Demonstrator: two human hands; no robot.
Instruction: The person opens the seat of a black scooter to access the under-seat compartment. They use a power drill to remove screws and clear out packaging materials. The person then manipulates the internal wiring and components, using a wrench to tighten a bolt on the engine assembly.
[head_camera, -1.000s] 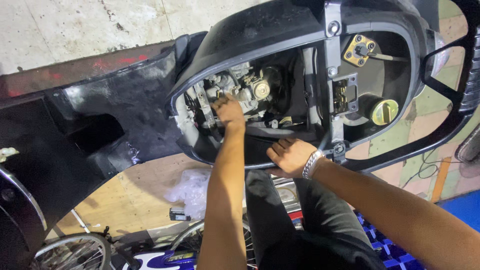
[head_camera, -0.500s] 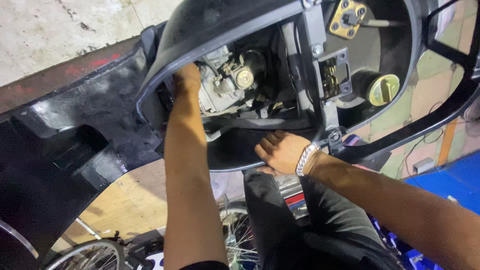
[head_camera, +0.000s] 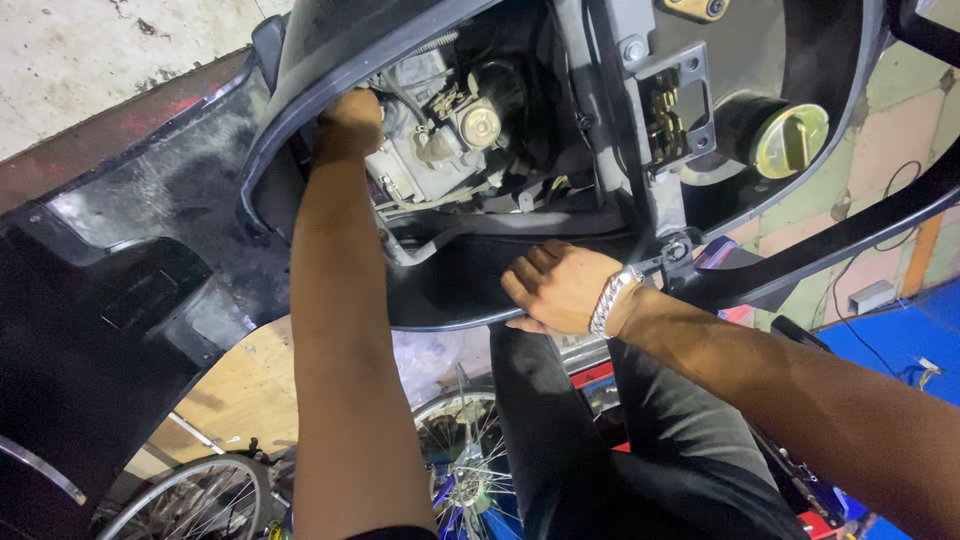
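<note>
My left hand (head_camera: 350, 115) reaches beside the carburetor (head_camera: 440, 140), its grip hidden; my right hand (head_camera: 560, 288) rests loosely open on the scooter body's black rim (head_camera: 450, 310).

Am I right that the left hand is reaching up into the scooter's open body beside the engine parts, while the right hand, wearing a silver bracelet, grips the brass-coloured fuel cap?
Not quite. In the head view the right hand, with its silver bracelet, rests on the lower rim of the black body opening, well apart from the brass-coloured fuel cap. The left hand does reach in beside the engine parts.
</note>
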